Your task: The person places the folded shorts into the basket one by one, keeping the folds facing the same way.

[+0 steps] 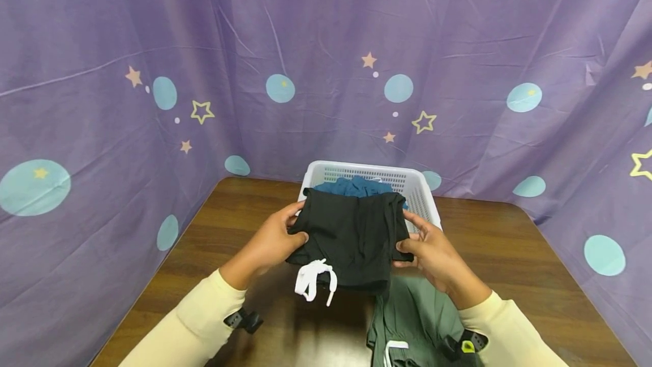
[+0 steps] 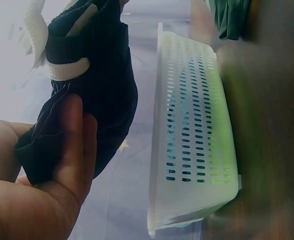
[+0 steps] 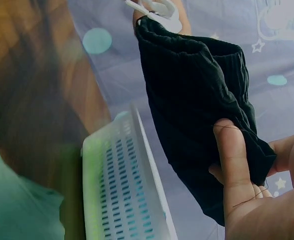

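Observation:
A folded black garment (image 1: 351, 237) with a white drawstring (image 1: 309, 279) hangs in the air between both hands, probably shorts or trousers by its gathered waistband. My left hand (image 1: 275, 239) pinches its left side, thumb on the near face. At the opposite side my right hand (image 1: 430, 248) grips the other edge between thumb and fingers. In the left wrist view the fingers (image 2: 74, 145) press against the dark cloth (image 2: 107, 95). The right wrist view shows the thumb and fingers around a corner of the cloth (image 3: 197, 110). The garment overlaps the front of the white basket in the head view.
The white perforated basket (image 1: 425, 200) stands at the back of the wooden table (image 1: 489, 242), with blue cloth (image 1: 356, 186) inside. A green garment (image 1: 415, 310) with a white drawstring lies at the near right, under the right forearm. A purple patterned curtain (image 1: 326, 123) hangs behind the table.

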A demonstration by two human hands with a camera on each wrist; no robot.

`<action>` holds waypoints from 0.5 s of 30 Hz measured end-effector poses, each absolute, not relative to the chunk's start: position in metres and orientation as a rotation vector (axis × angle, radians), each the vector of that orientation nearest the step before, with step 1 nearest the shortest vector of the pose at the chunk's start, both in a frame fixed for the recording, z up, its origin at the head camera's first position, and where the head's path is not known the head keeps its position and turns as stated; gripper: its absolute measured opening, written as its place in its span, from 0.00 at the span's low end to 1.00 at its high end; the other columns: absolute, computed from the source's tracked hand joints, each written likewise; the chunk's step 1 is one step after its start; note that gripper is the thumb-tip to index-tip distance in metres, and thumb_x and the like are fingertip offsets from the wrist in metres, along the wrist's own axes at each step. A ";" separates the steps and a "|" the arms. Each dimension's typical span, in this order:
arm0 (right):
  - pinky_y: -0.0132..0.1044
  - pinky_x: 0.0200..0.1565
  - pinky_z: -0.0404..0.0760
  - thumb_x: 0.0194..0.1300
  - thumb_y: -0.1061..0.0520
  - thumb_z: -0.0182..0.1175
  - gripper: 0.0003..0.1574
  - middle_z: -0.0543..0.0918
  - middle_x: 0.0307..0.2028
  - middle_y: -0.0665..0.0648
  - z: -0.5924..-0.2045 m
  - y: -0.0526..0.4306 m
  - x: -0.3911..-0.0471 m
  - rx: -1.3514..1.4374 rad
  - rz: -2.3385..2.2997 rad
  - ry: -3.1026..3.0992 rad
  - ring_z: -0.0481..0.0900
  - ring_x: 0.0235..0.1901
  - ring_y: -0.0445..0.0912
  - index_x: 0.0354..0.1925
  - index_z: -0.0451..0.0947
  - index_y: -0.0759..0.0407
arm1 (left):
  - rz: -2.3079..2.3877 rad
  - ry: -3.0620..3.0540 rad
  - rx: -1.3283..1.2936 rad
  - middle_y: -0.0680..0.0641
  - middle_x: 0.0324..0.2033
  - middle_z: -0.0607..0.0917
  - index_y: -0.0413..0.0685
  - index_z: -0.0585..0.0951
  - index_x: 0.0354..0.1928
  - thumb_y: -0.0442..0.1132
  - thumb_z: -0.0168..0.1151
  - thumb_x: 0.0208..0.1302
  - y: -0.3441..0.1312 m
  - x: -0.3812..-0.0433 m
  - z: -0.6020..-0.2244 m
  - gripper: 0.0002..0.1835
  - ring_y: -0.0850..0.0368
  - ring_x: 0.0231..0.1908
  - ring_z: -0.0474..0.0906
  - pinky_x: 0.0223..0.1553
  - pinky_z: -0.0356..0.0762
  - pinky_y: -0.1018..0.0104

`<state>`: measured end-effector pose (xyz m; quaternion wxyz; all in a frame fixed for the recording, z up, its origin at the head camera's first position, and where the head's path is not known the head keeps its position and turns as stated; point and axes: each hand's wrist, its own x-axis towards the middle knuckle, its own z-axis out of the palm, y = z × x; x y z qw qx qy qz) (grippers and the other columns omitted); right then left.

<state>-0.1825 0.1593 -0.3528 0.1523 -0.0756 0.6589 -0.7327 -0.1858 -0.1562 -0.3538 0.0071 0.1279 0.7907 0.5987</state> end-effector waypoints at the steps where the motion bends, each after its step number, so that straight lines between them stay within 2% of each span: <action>1: 0.55 0.39 0.79 0.55 0.74 0.51 0.53 0.80 0.44 0.65 -0.354 0.160 -0.185 -0.215 -2.098 1.911 0.81 0.32 0.48 0.73 0.44 0.53 | 1.878 2.466 0.392 0.40 0.41 0.82 0.48 0.65 0.66 0.23 0.58 0.52 -0.155 -0.189 -0.355 0.37 0.51 0.35 0.81 0.33 0.79 0.62; 5: 0.55 0.39 0.79 0.54 0.74 0.52 0.52 0.81 0.36 0.61 -0.358 0.164 -0.195 -0.159 -2.085 1.979 0.73 0.18 0.42 0.73 0.47 0.53 | 1.836 2.523 0.343 0.41 0.40 0.83 0.48 0.65 0.67 0.23 0.59 0.51 -0.149 -0.201 -0.358 0.38 0.54 0.35 0.80 0.34 0.78 0.64; 7: 0.54 0.39 0.79 0.54 0.74 0.52 0.51 0.81 0.36 0.61 -0.359 0.166 -0.200 -0.146 -2.078 2.003 0.72 0.16 0.41 0.72 0.48 0.53 | 1.821 2.549 0.328 0.41 0.41 0.82 0.47 0.65 0.67 0.24 0.60 0.51 -0.147 -0.208 -0.360 0.38 0.54 0.36 0.80 0.35 0.78 0.64; 11: 0.55 0.40 0.79 0.55 0.74 0.50 0.50 0.81 0.40 0.62 -0.360 0.169 -0.209 -0.153 -2.109 1.979 0.77 0.23 0.42 0.73 0.47 0.54 | 1.838 2.543 0.336 0.40 0.42 0.82 0.45 0.65 0.67 0.23 0.60 0.50 -0.142 -0.222 -0.362 0.38 0.53 0.38 0.79 0.36 0.78 0.63; 15: 0.56 0.42 0.78 0.56 0.74 0.49 0.49 0.76 0.27 0.55 -0.359 0.170 -0.219 -0.129 -2.137 1.963 0.73 0.20 0.41 0.73 0.46 0.55 | 1.806 2.588 0.360 0.41 0.43 0.82 0.45 0.66 0.66 0.23 0.60 0.49 -0.138 -0.234 -0.362 0.38 0.53 0.40 0.79 0.38 0.78 0.63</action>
